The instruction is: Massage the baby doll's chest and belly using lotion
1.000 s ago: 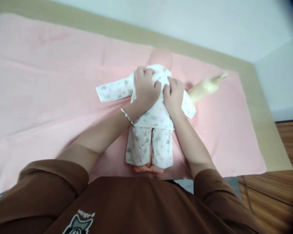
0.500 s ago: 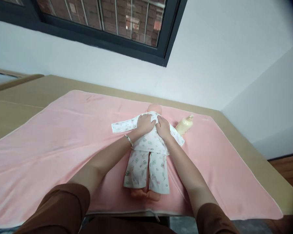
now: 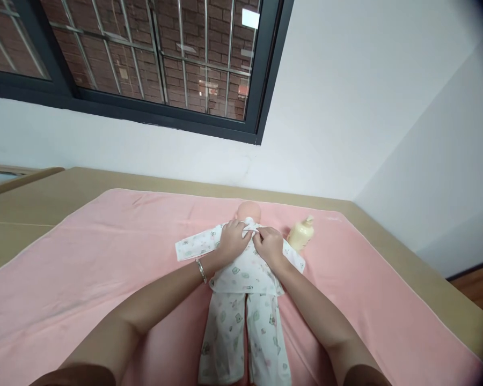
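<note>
A baby doll [image 3: 248, 210] lies on a pink blanket, dressed in a white printed baby shirt [image 3: 245, 273] and matching trousers [image 3: 225, 332]. My left hand [image 3: 232, 240] and my right hand [image 3: 270, 246] are both at the shirt's collar, closed on the fabric. Between the two thumbs a fold of the white cloth shows. A bracelet [image 3: 200, 271] circles my left wrist. One sleeve stretches flat to the left; the other is partly behind my right hand. Just right of the doll lies a baby bottle [image 3: 300, 234] with pale yellow contents.
The pink blanket [image 3: 84, 279] covers much of a wooden tabletop [image 3: 28, 198]. Behind it rises a white wall [image 3: 326, 107] with a dark-framed window [image 3: 165, 112] and bars outside. At the left back is a low wooden edge [image 3: 28, 179].
The view has tilted upward, so more window shows and the doll's feet have left the picture. My hands stay at the collar, and the fingers have drawn together on the cloth.
</note>
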A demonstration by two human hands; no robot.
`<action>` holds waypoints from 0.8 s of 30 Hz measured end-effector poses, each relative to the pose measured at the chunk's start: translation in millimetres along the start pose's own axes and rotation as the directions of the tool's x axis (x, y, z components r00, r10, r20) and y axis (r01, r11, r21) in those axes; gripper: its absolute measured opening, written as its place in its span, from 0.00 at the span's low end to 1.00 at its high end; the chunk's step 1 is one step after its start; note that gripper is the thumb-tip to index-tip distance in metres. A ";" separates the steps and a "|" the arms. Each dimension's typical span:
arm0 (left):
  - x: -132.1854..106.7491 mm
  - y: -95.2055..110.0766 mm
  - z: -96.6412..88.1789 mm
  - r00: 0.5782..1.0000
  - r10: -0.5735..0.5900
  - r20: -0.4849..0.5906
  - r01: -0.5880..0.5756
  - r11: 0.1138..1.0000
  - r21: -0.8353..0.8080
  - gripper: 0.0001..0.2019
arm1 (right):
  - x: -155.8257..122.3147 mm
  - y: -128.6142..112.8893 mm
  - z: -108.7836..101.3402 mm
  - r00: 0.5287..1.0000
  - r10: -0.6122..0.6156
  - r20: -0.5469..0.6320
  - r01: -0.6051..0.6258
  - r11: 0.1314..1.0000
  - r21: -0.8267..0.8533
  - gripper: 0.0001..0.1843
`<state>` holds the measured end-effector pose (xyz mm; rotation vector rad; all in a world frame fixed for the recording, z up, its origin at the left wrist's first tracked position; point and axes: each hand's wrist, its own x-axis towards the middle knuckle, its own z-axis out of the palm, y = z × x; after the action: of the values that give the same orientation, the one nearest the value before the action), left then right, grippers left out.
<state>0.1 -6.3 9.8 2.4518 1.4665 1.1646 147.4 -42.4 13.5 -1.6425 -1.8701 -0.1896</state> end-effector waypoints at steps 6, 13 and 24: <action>-1.2 -9.9 11.0 0.997 -0.071 -0.027 0.070 0.997 -0.040 0.17 | 4.1 -8.6 -3.1 0.993 0.049 0.103 -0.042 0.997 -0.071 0.20; -1.9 -20.2 19.6 1.000 0.017 0.027 -0.015 0.998 -0.059 0.17 | 8.2 8.9 8.1 0.982 0.001 0.189 0.001 1.000 -0.011 0.27; -14.2 -9.8 6.3 0.991 0.065 -0.114 -0.074 0.994 -0.076 0.08 | -8.4 12.6 10.5 0.973 -0.142 -0.182 0.167 0.978 0.125 0.16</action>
<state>-6.8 -10.0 -6.8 2.4387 1.3414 1.3668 155.5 -41.6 -3.1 -1.3434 -1.8355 -0.2524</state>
